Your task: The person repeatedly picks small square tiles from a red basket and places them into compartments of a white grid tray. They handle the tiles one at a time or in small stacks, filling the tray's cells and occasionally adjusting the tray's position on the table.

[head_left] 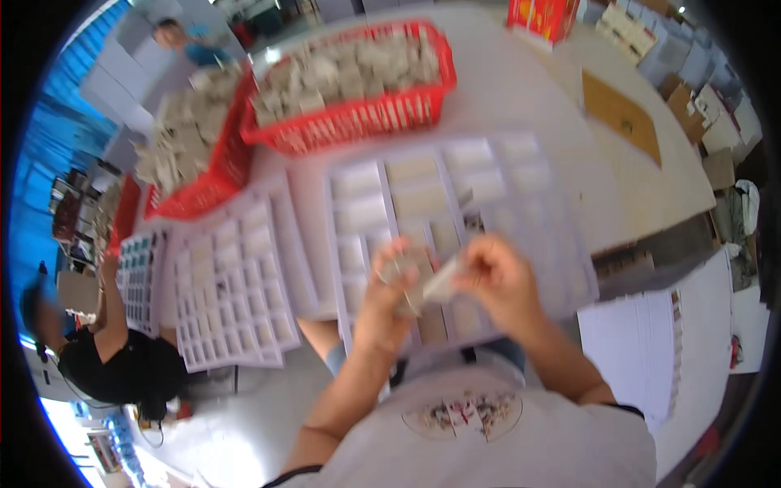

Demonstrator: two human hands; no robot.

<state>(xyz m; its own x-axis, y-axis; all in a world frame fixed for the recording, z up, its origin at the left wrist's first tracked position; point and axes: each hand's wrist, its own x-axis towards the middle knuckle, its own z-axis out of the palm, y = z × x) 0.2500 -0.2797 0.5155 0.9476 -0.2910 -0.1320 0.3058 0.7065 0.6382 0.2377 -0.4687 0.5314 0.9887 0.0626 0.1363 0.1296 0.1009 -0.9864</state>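
My left hand (388,297) is closed around several small beige-grey flat pieces (413,264) that look like card, though blur hides their exact kind. Between the fingertips and thumb of my right hand (498,281), a pale flat piece (442,281) is pinched, its far end against or just beside the left hand's pieces. Both hands are above a white compartment tray (333,232) lying at the table's near edge. Some of its compartments show beige pieces (416,189); others look white inside. My hands and forearms cover part of its near side.
Red plastic baskets (346,122) (236,167) heaped with beige-grey pieces stand beyond the tray and to its left. More compartment trays (281,305) overlap at left, near a seated co-worker in black (122,362). A brown board (620,114) and red box (543,18) lie farther right.
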